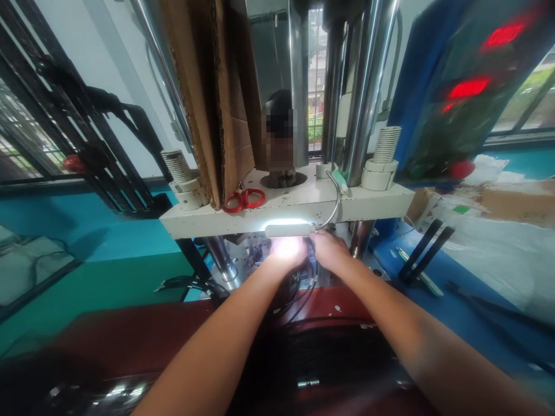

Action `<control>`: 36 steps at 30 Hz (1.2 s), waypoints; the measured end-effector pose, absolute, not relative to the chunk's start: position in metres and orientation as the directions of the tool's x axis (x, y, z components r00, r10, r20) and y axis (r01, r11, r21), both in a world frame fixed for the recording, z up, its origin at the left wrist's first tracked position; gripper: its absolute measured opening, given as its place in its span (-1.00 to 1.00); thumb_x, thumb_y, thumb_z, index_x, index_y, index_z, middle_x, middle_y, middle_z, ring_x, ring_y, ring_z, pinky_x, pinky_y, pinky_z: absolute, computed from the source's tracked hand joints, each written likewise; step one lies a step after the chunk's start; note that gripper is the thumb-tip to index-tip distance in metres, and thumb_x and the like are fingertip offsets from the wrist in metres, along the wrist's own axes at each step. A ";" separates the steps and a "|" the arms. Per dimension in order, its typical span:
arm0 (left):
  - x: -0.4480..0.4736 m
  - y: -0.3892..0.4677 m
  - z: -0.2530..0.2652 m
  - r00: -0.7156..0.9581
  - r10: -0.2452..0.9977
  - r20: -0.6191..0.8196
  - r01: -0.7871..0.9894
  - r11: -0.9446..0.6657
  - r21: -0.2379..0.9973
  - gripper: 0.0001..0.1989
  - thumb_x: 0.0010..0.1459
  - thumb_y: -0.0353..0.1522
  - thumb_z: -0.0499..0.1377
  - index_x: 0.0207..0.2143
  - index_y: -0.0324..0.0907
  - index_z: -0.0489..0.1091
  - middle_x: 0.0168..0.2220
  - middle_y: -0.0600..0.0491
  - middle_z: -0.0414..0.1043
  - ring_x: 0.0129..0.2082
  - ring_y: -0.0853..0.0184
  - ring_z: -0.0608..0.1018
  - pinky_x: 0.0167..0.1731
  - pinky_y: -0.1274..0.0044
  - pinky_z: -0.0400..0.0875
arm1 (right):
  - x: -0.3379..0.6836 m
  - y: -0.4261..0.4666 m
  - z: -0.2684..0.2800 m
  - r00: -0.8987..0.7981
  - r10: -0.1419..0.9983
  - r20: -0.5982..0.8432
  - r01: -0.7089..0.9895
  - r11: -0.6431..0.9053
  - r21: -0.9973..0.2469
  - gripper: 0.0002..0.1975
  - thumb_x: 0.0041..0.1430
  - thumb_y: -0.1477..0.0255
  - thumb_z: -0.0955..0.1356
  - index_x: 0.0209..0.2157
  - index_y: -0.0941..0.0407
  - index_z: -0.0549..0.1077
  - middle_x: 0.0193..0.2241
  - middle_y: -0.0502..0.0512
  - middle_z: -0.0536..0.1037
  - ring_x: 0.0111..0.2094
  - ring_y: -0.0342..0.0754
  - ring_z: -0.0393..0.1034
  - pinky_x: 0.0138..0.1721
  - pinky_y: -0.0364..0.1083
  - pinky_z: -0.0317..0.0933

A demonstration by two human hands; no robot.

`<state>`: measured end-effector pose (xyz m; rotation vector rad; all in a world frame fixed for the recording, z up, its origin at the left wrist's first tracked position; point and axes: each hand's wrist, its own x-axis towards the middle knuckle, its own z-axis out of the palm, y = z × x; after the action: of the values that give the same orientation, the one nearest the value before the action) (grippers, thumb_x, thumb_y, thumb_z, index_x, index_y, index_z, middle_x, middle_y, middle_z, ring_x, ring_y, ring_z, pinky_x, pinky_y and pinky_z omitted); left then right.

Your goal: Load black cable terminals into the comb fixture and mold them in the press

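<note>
My left hand (288, 251) reaches in below the white beam of a press (284, 212), bright under a lit lamp bar (288, 230). Glare and the lamp hide its fingers. Close by on the right, my right hand (332, 249) has its fingers curled inward near the lamp's right end; whatever lies in them is hidden. Black cables (314, 274) hang down between and below the two hands. Behind them, metal parts of the press's lower bed (255, 254) show only partly.
Red-handled scissors (244, 200) and upright cardboard (208, 104) rest on the beam. Steel columns (222, 260) flank the work area. A bundle of black cables (323, 364) lies on the dark red surface (165, 329) before me. At right are a blue table (390, 266) and a control box with red displays (468, 89).
</note>
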<state>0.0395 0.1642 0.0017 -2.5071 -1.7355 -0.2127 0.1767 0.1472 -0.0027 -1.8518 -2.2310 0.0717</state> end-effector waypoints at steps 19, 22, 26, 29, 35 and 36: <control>-0.010 0.064 0.028 0.375 0.886 0.273 0.898 -0.420 0.132 -0.67 0.27 -0.29 -0.09 -0.03 -0.16 0.35 -0.02 -0.06 0.42 0.00 0.19 0.42 0.05 0.28 0.26 | 0.164 0.155 0.007 -0.417 0.883 0.214 0.868 0.457 -0.194 -0.71 0.29 0.29 0.26 -0.08 0.18 0.41 -0.09 0.14 0.47 -0.10 -0.01 0.39 -0.06 0.09 0.26; -0.012 0.021 0.024 0.434 0.852 0.294 0.859 -0.490 0.149 -0.60 0.28 -0.19 -0.08 0.07 -0.17 0.27 0.08 -0.08 0.34 0.10 0.15 0.35 0.12 0.21 0.21 | 0.158 0.155 0.006 -0.452 0.868 0.204 0.854 0.487 -0.183 -0.66 0.34 0.28 0.16 -0.12 0.18 0.45 -0.13 0.16 0.51 -0.10 -0.02 0.39 -0.05 0.03 0.23; -0.010 -0.009 0.010 0.440 0.850 0.290 0.853 -0.497 0.160 -0.48 0.25 -0.11 -0.04 0.18 -0.14 0.16 0.20 -0.09 0.21 0.22 0.05 0.22 0.16 0.07 0.14 | 0.156 0.155 0.004 -0.436 0.879 0.192 0.870 0.467 -0.160 -0.53 0.35 0.24 0.06 -0.11 0.16 0.48 -0.10 0.22 0.52 -0.07 0.02 0.39 -0.06 -0.05 0.20; -0.008 -0.011 0.002 0.446 0.834 0.326 0.841 -0.515 0.167 -0.54 0.25 -0.15 -0.02 0.16 -0.11 0.19 0.19 -0.05 0.23 0.23 0.07 0.20 0.18 0.07 0.11 | 0.155 0.155 0.005 -0.417 0.891 0.178 0.886 0.443 -0.140 -0.49 0.34 0.21 0.04 -0.10 0.16 0.48 -0.09 0.24 0.52 -0.06 0.07 0.38 -0.06 -0.03 0.20; -0.011 -0.012 -0.002 0.424 0.797 0.431 0.817 -0.541 0.198 -0.62 0.26 -0.28 0.01 0.11 -0.08 0.24 0.13 -0.03 0.28 0.22 0.14 0.22 0.21 0.10 0.09 | 0.148 0.153 0.011 -0.406 0.901 0.152 0.899 0.423 -0.108 -0.49 0.32 0.18 0.06 -0.08 0.14 0.49 -0.07 0.25 0.52 -0.05 0.10 0.38 -0.03 0.00 0.18; -0.012 -0.013 -0.003 0.423 0.793 0.439 0.810 -0.548 0.208 -0.63 0.25 -0.29 0.01 0.11 -0.07 0.24 0.12 -0.03 0.29 0.20 0.14 0.24 0.20 0.10 0.10 | 0.146 0.153 0.011 -0.404 0.902 0.149 0.901 0.421 -0.108 -0.49 0.31 0.18 0.06 -0.05 0.12 0.48 -0.06 0.24 0.51 -0.04 0.10 0.38 -0.02 0.00 0.18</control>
<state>-0.0115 -0.0128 -0.0027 -2.6198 -1.4759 -0.7772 0.1462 0.1529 0.0111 -1.5975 -2.4877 0.0148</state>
